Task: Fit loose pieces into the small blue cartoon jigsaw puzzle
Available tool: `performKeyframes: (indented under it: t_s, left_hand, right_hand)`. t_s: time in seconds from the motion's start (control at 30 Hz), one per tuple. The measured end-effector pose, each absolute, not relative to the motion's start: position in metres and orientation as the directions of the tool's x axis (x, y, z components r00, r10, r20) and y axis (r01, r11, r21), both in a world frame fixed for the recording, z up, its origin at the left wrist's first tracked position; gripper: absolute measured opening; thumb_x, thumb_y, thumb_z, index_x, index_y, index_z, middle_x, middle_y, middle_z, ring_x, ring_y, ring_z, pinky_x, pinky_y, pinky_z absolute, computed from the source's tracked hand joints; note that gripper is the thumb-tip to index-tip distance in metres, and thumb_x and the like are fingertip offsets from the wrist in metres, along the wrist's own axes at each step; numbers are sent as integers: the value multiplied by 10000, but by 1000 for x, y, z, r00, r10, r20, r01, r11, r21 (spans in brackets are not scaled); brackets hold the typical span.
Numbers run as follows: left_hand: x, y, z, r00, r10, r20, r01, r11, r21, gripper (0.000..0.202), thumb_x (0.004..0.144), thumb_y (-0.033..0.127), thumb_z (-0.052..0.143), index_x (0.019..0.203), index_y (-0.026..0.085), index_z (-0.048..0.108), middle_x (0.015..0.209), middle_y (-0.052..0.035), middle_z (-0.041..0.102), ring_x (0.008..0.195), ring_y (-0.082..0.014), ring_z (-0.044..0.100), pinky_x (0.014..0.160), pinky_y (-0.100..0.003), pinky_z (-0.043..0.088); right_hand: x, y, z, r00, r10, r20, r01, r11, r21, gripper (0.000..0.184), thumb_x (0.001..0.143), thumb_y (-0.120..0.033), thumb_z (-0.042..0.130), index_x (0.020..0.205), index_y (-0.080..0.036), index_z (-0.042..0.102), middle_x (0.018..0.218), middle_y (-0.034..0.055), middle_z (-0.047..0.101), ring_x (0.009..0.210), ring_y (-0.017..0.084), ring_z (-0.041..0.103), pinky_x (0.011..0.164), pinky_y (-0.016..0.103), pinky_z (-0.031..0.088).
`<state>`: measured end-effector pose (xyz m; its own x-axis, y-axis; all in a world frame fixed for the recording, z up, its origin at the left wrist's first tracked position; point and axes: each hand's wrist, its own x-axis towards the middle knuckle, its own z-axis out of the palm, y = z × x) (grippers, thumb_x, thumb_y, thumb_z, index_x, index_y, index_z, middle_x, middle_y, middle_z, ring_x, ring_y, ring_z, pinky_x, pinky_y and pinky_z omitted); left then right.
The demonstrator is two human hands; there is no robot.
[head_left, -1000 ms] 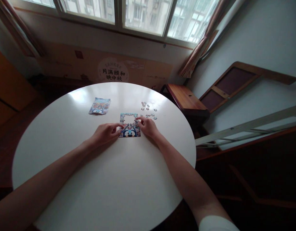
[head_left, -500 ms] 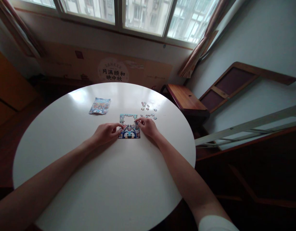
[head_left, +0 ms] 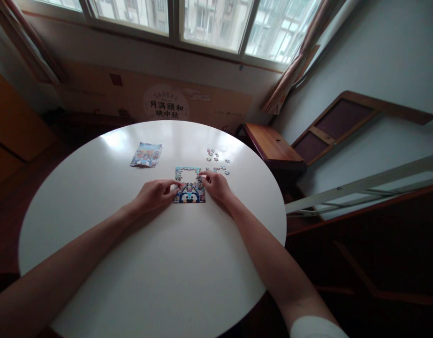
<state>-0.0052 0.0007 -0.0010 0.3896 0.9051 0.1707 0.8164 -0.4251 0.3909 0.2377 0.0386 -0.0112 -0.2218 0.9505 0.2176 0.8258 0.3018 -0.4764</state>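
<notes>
A square jigsaw puzzle (head_left: 190, 193) with a blue cartoon dog face lies on the round white table (head_left: 160, 272). A gap of bare white shows in its upper middle, with pieces framing it. My left hand (head_left: 156, 193) rests at the puzzle's left edge, index finger and thumb apart and touching it. At the right edge is my right hand (head_left: 217, 185), its index finger and thumb bent over the border and slightly apart. I see no piece between its fingertips, though they are small in view. Loose puzzle pieces (head_left: 216, 158) lie scattered just beyond my right hand.
A colourful printed packet (head_left: 146, 155) lies on the table to the left, beyond my left hand. A wooden stool (head_left: 272, 143) stands past the table's right edge. Windows (head_left: 212, 23) and a printed cardboard panel (head_left: 202, 96) line the far side.
My right index finger has drawn back very slightly from the puzzle's gap. The left hand, the puzzle and the loose pieces look the same.
</notes>
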Motion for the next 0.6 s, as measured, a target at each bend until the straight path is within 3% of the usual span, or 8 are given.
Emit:
performKeyframes:
  t_s: [0.2, 0.6]
  left_hand:
    - [-4, 1, -2, 360, 915, 182, 832, -403, 381, 390, 886, 452, 472, 1162, 240, 649, 661, 25, 619, 544, -119, 534, 543, -220, 302]
    - [-5, 1, 0, 384, 907, 171, 820, -420, 389, 358, 880, 446, 482, 1106, 275, 701, 627, 31, 599, 555, -116, 528, 553, -220, 302]
  right_hand:
    - [237, 38, -8, -215, 954, 208, 826, 291, -482, 291, 868, -235, 545, 1115, -236, 697, 780, 8, 694, 699, 146, 601, 718, 249, 429]
    - [238, 37, -9, -229, 950, 214, 823, 307, -479, 260, 851, -226, 542, 1039, -246, 721, 779, 2, 697, 687, 145, 602, 712, 250, 432]
